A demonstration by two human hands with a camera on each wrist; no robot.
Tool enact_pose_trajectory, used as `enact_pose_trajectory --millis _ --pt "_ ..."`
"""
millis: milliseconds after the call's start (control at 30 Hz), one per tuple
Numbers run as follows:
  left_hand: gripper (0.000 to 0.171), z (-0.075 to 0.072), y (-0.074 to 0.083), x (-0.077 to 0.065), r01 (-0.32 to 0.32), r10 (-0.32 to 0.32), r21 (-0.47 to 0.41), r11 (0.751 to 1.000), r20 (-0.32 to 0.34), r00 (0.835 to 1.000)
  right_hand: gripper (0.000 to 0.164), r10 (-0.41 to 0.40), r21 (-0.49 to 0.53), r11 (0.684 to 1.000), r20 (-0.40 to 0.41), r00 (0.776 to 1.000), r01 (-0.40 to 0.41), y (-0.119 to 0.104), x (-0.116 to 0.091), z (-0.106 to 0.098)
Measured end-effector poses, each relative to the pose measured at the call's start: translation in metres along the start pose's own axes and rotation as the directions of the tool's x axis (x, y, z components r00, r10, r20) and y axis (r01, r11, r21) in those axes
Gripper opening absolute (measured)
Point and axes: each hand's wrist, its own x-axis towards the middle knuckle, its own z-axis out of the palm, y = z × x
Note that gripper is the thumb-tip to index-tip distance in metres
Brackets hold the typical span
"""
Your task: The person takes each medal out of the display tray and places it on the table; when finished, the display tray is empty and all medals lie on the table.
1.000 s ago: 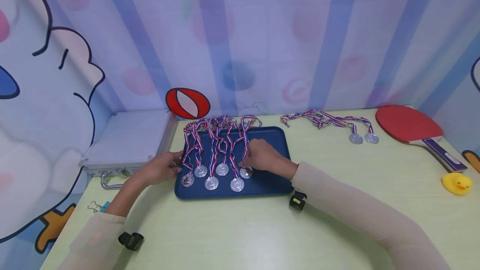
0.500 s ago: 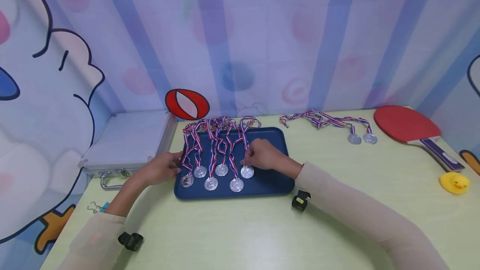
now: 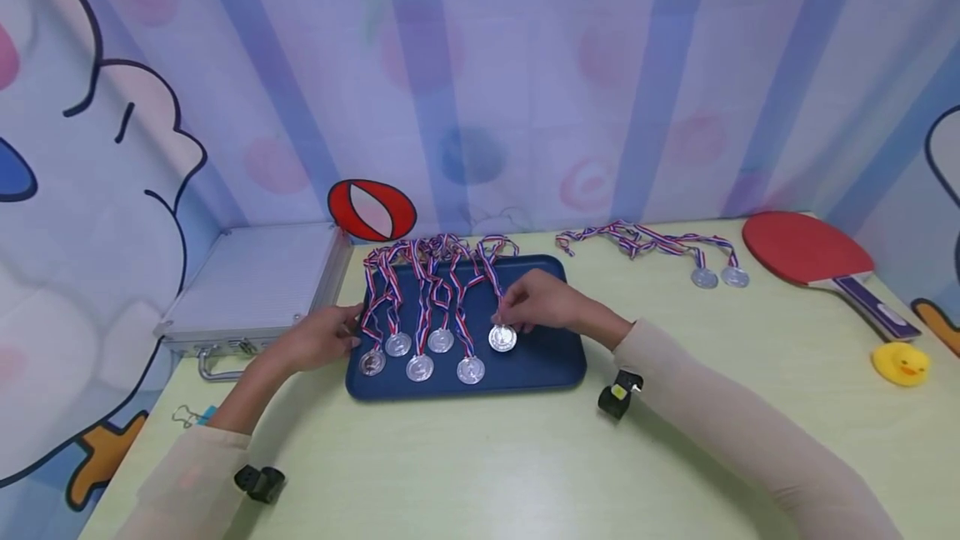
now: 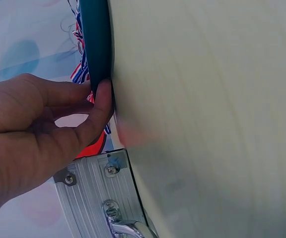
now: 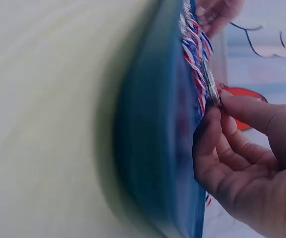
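Note:
A dark blue tray [image 3: 547, 367] lies on the table, bearing several silver medals [image 3: 420, 367] whose red, white and blue ribbons [image 3: 423, 290] trail over its back rim. The person's left hand [image 3: 322, 338] pinches the tray's left edge between thumb and fingers, as the left wrist view confirms at the tray wall [image 4: 98, 44]. Over the tray's right half, the right hand [image 3: 547, 298] pinches the rim of a silver medal [image 3: 502, 337] near its ribbon. Seen edge-on in the right wrist view, that medal [image 5: 209, 82] sits between thumb and fingertips.
To the left stands a silver case [image 3: 258, 273] with a handle; a binder clip [image 3: 197, 415] lies before it. At the back right are two more medals [image 3: 703, 277], a red table tennis paddle [image 3: 806, 248] and a yellow rubber duck [image 3: 900, 363]. A patterned backdrop [image 3: 525, 107] rises behind.
The right hand has shifted slightly right with the medal, which now shows its face more fully. The left hand stays at the tray's edge.

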Motion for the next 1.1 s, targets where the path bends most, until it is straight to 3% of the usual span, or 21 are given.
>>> enact_pose_trajectory --millis 233,667,900,1100 --pt "0.058 -0.001 0.001 0.001 0.005 -0.004 -0.009 1.000 0.006 1.000 0.015 0.007 0.088 0.996 -0.019 1.000 -0.005 0.000 -0.006 -0.034" --pt "0.058 0.000 0.001 0.001 0.002 -0.002 0.006 1.000 0.003 1.000 0.031 0.067 0.144 0.989 -0.209 0.976 -0.037 0.015 -0.023 -0.099" --pt "0.058 0.000 0.002 0.000 -0.008 0.008 0.009 1.000 -0.004 1.000 0.032 0.117 0.100 0.991 -0.340 0.933 -0.088 0.022 -0.037 -0.123" --pt "0.058 0.000 0.001 -0.001 -0.002 0.002 -0.002 1.000 0.003 1.000 0.035 0.122 0.093 0.991 -0.394 0.911 -0.092 0.032 -0.050 -0.140"
